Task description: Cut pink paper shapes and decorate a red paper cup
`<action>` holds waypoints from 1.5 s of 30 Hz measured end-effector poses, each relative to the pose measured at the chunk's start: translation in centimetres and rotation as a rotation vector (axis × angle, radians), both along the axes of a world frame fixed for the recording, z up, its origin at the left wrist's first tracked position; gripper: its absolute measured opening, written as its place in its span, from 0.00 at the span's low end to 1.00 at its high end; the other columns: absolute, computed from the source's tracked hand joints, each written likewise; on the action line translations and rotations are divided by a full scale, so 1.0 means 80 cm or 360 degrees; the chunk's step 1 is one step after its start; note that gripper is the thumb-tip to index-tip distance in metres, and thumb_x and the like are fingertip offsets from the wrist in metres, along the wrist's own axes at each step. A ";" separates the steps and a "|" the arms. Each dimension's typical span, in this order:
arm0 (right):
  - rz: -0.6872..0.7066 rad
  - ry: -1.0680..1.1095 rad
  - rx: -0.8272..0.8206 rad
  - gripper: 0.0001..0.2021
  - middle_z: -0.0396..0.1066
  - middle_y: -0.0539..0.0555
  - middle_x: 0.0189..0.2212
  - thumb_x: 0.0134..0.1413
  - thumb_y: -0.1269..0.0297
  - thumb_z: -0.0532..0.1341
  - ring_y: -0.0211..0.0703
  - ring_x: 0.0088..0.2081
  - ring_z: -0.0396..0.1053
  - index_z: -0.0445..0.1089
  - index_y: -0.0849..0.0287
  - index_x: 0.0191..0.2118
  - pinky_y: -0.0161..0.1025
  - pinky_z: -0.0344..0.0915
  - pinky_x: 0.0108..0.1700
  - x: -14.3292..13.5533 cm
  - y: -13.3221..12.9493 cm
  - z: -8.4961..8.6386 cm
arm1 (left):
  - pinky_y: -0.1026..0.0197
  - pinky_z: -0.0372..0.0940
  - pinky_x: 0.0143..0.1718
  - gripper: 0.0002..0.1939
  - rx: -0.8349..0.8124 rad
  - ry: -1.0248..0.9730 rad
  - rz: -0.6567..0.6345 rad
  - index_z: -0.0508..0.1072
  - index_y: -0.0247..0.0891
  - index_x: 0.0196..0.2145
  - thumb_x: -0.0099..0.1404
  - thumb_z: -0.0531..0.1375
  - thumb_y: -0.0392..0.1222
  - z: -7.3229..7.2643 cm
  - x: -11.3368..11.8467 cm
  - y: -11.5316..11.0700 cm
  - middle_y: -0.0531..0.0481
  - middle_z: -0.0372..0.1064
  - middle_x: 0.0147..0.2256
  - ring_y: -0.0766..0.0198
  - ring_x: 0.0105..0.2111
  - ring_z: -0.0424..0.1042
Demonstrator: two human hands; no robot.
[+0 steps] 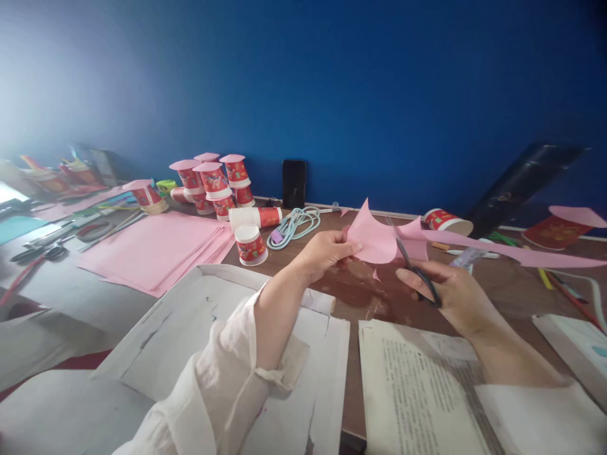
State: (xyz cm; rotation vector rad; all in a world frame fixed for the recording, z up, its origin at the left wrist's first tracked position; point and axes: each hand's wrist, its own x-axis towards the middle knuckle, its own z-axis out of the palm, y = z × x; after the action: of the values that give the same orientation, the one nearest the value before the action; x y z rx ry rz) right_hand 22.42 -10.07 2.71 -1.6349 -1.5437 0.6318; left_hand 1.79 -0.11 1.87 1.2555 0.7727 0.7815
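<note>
My left hand (327, 253) pinches the left edge of a piece of pink paper (377, 237), held up above the brown table. In my right hand (453, 294) is a pair of dark-handled scissors (421, 278), its blades at the paper's curved cut edge. From the cut, a long pink paper strip (502, 246) stretches away to the right over my right hand. A small pink scrap (376, 275) shows just below the paper. Where exactly the blades meet the paper is partly hidden.
Stacked red paper cups (215, 183) with pink tops stand at the back left. Pink sheets (156, 249) lie left, near a coiled pale-blue cable (296, 224). A black phone (294, 183) leans on the blue wall. An open book (422, 385) lies in front; a cup (448, 222) lies tipped behind.
</note>
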 end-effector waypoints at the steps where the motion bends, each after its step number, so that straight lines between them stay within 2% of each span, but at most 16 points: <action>1: 0.0013 -0.0007 0.0001 0.22 0.67 0.50 0.16 0.44 0.40 0.66 0.38 0.21 0.61 0.76 0.57 0.26 0.36 0.59 0.26 0.001 0.000 0.000 | 0.70 0.56 0.22 0.10 0.0001 0.0001 0.0005 0.70 0.33 0.29 0.57 0.67 0.40 0.001 0.000 0.000 0.54 0.66 0.22 0.75 0.19 0.63; 7: 0.0001 0.0005 0.0028 0.21 0.66 0.48 0.15 0.43 0.40 0.66 0.37 0.20 0.61 0.75 0.56 0.23 0.36 0.58 0.25 0.002 0.001 -0.003 | 0.69 0.56 0.22 0.11 0.0007 -0.0009 -0.0002 0.71 0.33 0.29 0.57 0.68 0.42 -0.001 -0.001 0.002 0.54 0.66 0.21 0.76 0.19 0.62; 11: -0.0058 0.0062 0.0051 0.21 0.65 0.48 0.15 0.42 0.40 0.66 0.37 0.21 0.61 0.77 0.56 0.26 0.36 0.58 0.25 -0.002 -0.001 -0.004 | 0.69 0.55 0.21 0.12 0.0020 -0.0009 0.0000 0.71 0.33 0.29 0.57 0.68 0.44 -0.004 -0.001 0.003 0.55 0.65 0.21 0.75 0.19 0.62; 20: -0.0042 0.0053 -0.0056 0.23 0.67 0.50 0.17 0.42 0.39 0.66 0.39 0.23 0.63 0.78 0.56 0.29 0.37 0.59 0.27 0.004 0.003 -0.006 | 0.70 0.56 0.22 0.11 0.0013 -0.0021 0.0002 0.70 0.33 0.29 0.58 0.67 0.42 -0.004 0.001 0.003 0.53 0.67 0.22 0.75 0.19 0.63; 30: -0.0033 -0.0005 -0.0047 0.24 0.70 0.51 0.18 0.42 0.39 0.66 0.41 0.23 0.65 0.80 0.57 0.34 0.38 0.61 0.29 0.003 0.003 -0.006 | 0.71 0.57 0.22 0.12 -0.0106 -0.0094 -0.0022 0.71 0.32 0.30 0.56 0.68 0.43 -0.004 0.001 0.003 0.51 0.68 0.24 0.76 0.20 0.63; 45: -0.0043 0.0018 -0.0046 0.24 0.69 0.50 0.18 0.42 0.38 0.66 0.41 0.23 0.64 0.80 0.56 0.33 0.39 0.61 0.29 -0.001 0.001 -0.004 | 0.69 0.55 0.22 0.12 -0.0098 -0.0068 -0.0046 0.70 0.33 0.29 0.57 0.68 0.43 -0.004 0.000 0.002 0.53 0.67 0.23 0.76 0.19 0.62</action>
State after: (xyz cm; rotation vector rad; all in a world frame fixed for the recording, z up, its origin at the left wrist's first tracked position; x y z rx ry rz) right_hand 22.38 -9.99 2.36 -1.6680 -1.5084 0.6503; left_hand 1.82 0.07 1.51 1.1885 0.7372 0.7536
